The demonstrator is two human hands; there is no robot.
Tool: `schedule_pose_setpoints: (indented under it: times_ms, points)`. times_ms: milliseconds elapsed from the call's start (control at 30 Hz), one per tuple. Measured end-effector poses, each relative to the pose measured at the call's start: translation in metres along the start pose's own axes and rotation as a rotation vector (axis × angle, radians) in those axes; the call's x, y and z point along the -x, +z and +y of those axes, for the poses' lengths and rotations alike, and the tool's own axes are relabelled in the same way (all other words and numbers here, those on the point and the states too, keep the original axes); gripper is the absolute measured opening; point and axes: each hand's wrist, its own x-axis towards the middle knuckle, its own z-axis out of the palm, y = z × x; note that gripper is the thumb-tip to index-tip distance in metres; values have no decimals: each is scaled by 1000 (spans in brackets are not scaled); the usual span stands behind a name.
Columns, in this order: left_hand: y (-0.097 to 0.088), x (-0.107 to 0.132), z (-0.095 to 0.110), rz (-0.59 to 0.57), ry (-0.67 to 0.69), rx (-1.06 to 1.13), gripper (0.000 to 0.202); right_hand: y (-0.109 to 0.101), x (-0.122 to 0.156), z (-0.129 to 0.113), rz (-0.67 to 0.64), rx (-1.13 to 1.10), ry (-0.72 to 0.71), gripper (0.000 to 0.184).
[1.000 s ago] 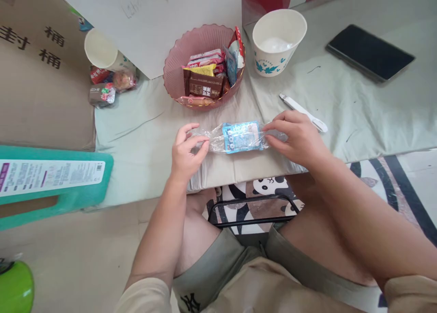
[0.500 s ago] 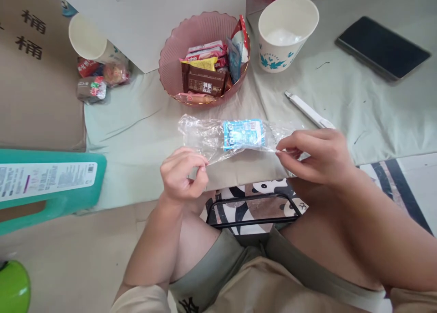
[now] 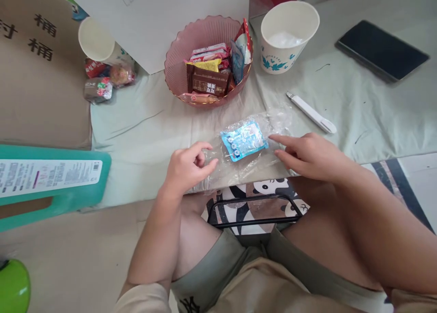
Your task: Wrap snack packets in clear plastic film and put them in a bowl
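A clear plastic bag (image 3: 269, 122) with a blue snack packet (image 3: 243, 140) inside lies tilted on the pale green cloth (image 3: 143, 131) near the table's front edge. My left hand (image 3: 189, 167) is curled at the bag's left end, thumb and fingers closed on the plastic. My right hand (image 3: 307, 156) rests at the bag's right side with its fingers stretched out flat, fingertips touching the plastic next to the packet.
Behind the bag stands a pink bowl (image 3: 170, 72) with several snack packets. A paper cup (image 3: 290, 35), a white pen-like tool (image 3: 310, 113) and a black phone (image 3: 382, 49) lie right. Left are a tipped cup (image 3: 95, 42), loose snacks (image 3: 99, 88), a cardboard box (image 3: 34, 85) and a teal stool (image 3: 51, 181).
The bag was held stretched between both hands; now it lies turned at an angle on the cloth. My right hand has opened flat and my left has moved right along the bag.
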Motion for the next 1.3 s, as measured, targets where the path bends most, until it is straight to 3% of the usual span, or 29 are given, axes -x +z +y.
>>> schedule_pose_setpoints:
  times_ms: [67,167,233,300,367,433,533,600,700,733,800,867,933,1100,1200,1300]
  points:
    - [3,-2,-1,98,97,-126,34,-3,0,-1,34,-28,12,46]
    - [9,-7,-1,130,156,-229,49,-5,-2,-4,82,-120,43,58]
    - [14,-11,-2,215,112,-201,34,-2,-5,-8,166,-192,52,59]
    - [18,-16,-4,313,18,-118,15,4,-10,-11,284,-237,15,47]
    - [22,-23,-11,330,-119,3,4,12,-17,-14,347,-243,-85,32]
    - [24,-32,-21,307,-265,102,4,21,-26,-16,304,-206,-196,30]
    - [20,-41,-33,368,-386,83,1,31,-40,-15,167,-114,-233,54]
    - [14,-41,-31,508,-353,-46,9,35,-48,-15,116,-79,-199,68]
    - [7,-31,-4,676,-144,-189,19,38,-52,-16,120,-81,-188,72]
    - [7,-26,8,644,-48,-170,16,39,-52,-15,125,-90,-194,70]
    - [13,-20,29,471,100,-80,8,40,-51,-15,125,-122,-205,67]
    - [23,-21,36,270,109,28,11,42,-47,-14,127,-175,-206,64]
    - [35,-27,30,140,44,85,18,41,-43,-13,126,-235,-198,62]
    - [51,-36,4,88,26,35,32,33,-33,-10,141,-294,-165,60]
    - [51,-31,5,60,-6,-69,33,25,-28,-5,194,-261,-143,62]
    - [48,-26,14,1,-44,-151,47,16,-21,-3,249,-212,-137,60]
